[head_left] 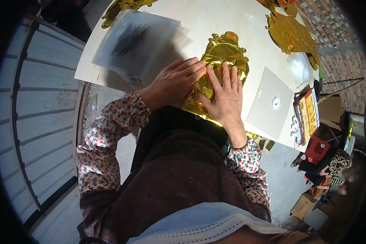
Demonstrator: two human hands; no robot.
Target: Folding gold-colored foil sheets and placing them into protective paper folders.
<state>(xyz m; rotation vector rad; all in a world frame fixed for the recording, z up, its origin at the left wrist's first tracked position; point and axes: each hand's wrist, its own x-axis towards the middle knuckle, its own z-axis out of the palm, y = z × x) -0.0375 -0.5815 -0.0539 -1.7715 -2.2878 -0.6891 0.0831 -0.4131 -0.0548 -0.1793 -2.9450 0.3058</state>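
Note:
A shiny gold foil balloon (227,51), flat and creased, lies at the front edge of the white table, with a small red patch near its far end. Pressed on its left side is my left hand (177,79), fingers extended and close together. My right hand (225,91) lies flat on the foil with its fingers spread, thumb pointing toward the left hand. Part of the foil is hidden beneath both palms. Neither hand grips anything that I can see.
Left of my hands sits a stack of clear plastic bags (138,44). A grey card (268,101) lies at right, near colourful printed packs (307,116). More gold foil balloons (293,34) rest at the far right. Beyond the table, a person (333,168) sits near a red stool (317,150).

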